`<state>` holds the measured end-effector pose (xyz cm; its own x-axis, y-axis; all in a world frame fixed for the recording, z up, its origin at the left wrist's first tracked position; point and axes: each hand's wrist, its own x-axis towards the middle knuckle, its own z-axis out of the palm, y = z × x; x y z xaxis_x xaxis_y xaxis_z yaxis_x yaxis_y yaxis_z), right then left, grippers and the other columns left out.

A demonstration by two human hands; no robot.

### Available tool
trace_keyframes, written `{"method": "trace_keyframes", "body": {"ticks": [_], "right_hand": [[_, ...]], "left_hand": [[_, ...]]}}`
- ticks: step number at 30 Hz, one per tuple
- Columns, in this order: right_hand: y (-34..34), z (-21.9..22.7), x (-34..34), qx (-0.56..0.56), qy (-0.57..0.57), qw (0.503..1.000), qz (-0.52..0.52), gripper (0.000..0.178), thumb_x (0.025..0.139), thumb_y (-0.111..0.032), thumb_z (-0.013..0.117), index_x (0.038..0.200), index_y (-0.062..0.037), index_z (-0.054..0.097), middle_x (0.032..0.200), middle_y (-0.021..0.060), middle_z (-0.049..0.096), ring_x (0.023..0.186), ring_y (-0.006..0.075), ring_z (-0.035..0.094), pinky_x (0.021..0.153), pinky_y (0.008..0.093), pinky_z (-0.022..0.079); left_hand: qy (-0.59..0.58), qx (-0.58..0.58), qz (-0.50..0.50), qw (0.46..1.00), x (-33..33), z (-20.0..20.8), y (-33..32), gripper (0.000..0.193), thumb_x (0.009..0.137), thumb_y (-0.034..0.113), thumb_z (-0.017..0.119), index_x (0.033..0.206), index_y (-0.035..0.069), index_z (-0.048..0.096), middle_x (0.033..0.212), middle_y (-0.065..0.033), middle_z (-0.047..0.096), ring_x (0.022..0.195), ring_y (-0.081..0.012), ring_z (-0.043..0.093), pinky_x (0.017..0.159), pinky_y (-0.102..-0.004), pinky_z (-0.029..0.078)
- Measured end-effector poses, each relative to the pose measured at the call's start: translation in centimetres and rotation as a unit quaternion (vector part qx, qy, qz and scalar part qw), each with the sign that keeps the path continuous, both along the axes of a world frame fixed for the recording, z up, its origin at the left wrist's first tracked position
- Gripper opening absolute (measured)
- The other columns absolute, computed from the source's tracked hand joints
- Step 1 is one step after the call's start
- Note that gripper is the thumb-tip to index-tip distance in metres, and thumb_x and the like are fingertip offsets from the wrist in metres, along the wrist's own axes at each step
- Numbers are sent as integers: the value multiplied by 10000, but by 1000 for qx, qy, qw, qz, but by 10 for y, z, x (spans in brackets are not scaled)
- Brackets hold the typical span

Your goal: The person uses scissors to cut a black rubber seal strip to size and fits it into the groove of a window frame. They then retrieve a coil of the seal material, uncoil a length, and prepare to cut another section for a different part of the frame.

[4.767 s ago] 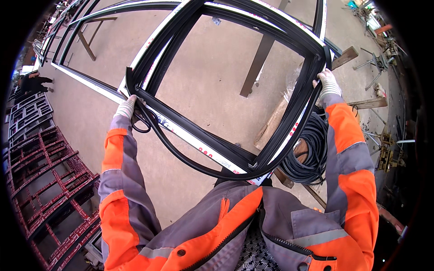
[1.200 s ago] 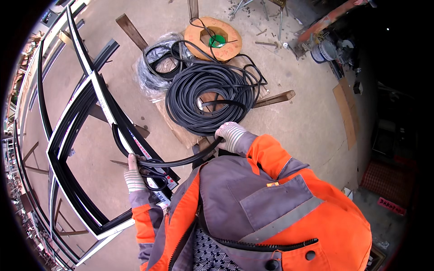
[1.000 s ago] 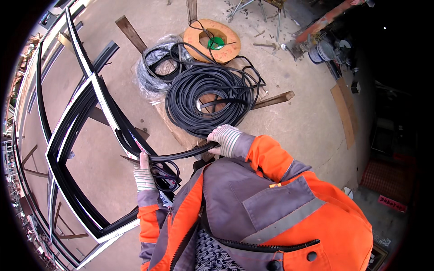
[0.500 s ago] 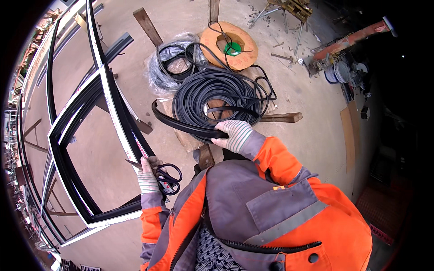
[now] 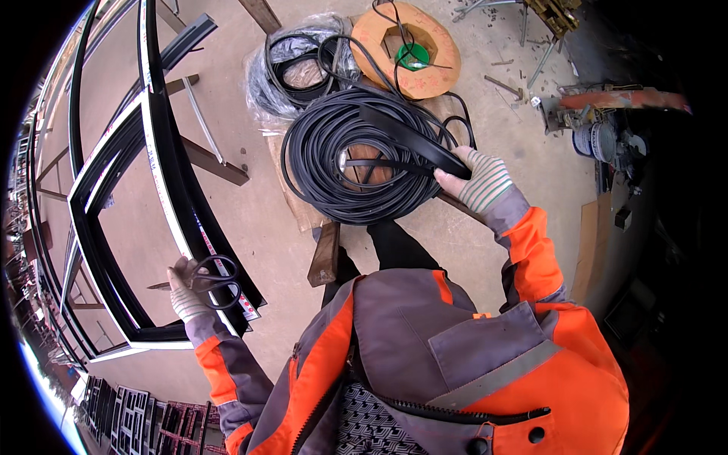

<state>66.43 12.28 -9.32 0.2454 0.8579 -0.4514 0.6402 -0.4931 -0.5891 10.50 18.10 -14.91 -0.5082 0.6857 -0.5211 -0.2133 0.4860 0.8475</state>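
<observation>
Over toward two o'clock has gone the right hand (image 5: 479, 182), pinching a flat black rubber strip (image 5: 413, 144) above the round black rubber coil (image 5: 315, 163). At eight, the left hand (image 5: 186, 292) grips black-handled metal scissors (image 5: 216, 282) mid-way, maybe so they won't fall.

Can pass from the white-and-black rectangular frame (image 5: 161, 180) to the large round coil of black rubber (image 5: 315, 171) over bare beige concrete floor (image 5: 262, 227), narrowed near the coil by a squared brown timber (image 5: 326, 254). Can dip through the frame's opening too. Blocked beside the striped-gloved left hand (image 5: 186, 292) by black-handled scissors (image 5: 218, 280), and above the coil by a flat black rubber strip (image 5: 413, 144) gripped in the right hand (image 5: 481, 182). Hemmed in beyond by a broad tan ring (image 5: 446, 61) and a clear-plastic-wrapped bundle (image 5: 262, 85). Runs open rightward to a round pale bucket (image 5: 589, 142).
</observation>
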Motion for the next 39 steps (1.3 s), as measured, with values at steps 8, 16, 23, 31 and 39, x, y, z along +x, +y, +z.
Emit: {"method": "trace_keyframes", "body": {"ticks": [8,16,23,31,39], "right_hand": [[34,45,49,44,-18,998,-37,333,865,-280,739,1045,-10,662,694,-18,570,637,66,497,591,236,435],[54,91,97,112,-168,979,-40,347,857,-324,759,1033,-37,676,721,-33,561,688,55,507,662,208,428],[75,148,100,102,-222,966,-80,345,883,-285,741,1142,-68,670,864,-40,632,769,44,556,740,202,454],[104,34,40,33,-180,978,98,277,867,-258,729,1000,-23,669,685,26,609,620,105,563,603,269,476],[74,-204,-18,-304,-80,929,197,535,844,-499,628,1168,-72,637,911,174,701,910,358,673,822,437,526]], "left_hand": [[63,21,36,997,-19,-29,66,516,1031,453,381,1203,13,590,1119,-151,662,880,-246,674,726,-335,608],[133,38,-5,990,-6,-32,113,546,1035,423,356,1096,-68,586,974,-224,685,830,-285,702,722,-337,626],[177,73,-4,981,26,-28,130,578,1030,414,371,1040,-97,640,911,-206,699,795,-252,703,711,-299,614],[213,95,-25,972,9,-50,149,565,1017,393,321,1067,-42,678,799,-79,693,578,-105,547,559,-200,469],[262,100,-24,960,5,-48,170,447,998,299,416,1184,-40,640,707,27,531,661,-74,492,659,-216,435]]}}
